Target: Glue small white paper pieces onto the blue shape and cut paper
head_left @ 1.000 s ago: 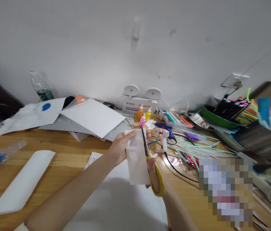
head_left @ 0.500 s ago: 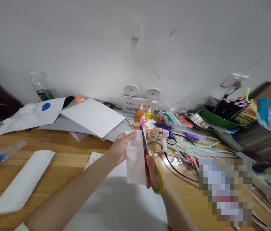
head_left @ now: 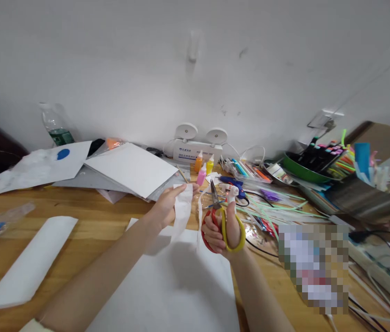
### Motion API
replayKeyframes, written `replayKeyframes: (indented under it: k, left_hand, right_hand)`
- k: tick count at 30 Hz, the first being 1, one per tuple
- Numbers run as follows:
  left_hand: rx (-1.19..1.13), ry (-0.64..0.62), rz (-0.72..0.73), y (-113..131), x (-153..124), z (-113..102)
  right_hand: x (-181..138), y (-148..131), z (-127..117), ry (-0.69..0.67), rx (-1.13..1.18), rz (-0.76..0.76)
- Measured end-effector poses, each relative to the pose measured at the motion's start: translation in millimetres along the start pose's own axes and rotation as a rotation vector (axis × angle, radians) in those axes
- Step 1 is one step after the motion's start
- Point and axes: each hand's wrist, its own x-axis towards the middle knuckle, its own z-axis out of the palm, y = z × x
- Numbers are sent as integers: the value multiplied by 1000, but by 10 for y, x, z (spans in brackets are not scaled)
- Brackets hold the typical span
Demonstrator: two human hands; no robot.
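Note:
Above a large white sheet, my left hand pinches a piece of white paper by its upper part, and the paper hangs down. A thin white strip dangles just right of it, close to my left fingertips; what holds its top is hard to make out. My right hand grips scissors with red and yellow handles. Their blades point up, nearly closed, and stand apart from the paper and strip.
Behind my hands stand small orange, yellow and pink paint bottles. A white glue gun and a blue one lie among pipe cleaners on the right. A folded white paper lies left. White boards rest near the wall.
The scissors have come away from the paper, moving right and turning upright. The paper in my left hand is narrower, and a thin strip now hangs beside it.

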Motion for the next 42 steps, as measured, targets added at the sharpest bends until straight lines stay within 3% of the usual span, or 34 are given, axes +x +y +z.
replayKeyframes:
  k: [5, 11, 13, 19, 25, 31, 38, 40, 42]
  left_hand:
    - [-54, -26, -22, 47, -38, 50]
    - [-80, -77, -10, 57, -28, -4]
    - [-80, -88, -15, 69, -28, -13]
    - [14, -141, -116, 75, -65, 3]
    - [58, -209, -234, -72, -72, 10]
    - [-8, -366, -324, -212, -117, 66]
    - [248, -440, -151, -434, -263, 148]
    - [284, -426, -92, -503, -282, 166]
    - [265, -323, -74, -545, -281, 177]
  right_hand:
    - [-32, -17, 8, -86, 83, -22]
    - [-58, 7, 117, 3, 5, -11]
    - [-16, 40, 105, 66, -79, -61]
    - [96, 139, 20, 388, -374, -516]
    - [58, 189, 50, 484, -625, -515]
    - [43, 78, 45, 584, -465, -673]
    - [-24, -113, -11, 640, -222, -829]
    - [-29, -123, -18, 657, -209, -828]
    - [-18, -131, -27, 653, -228, -824]
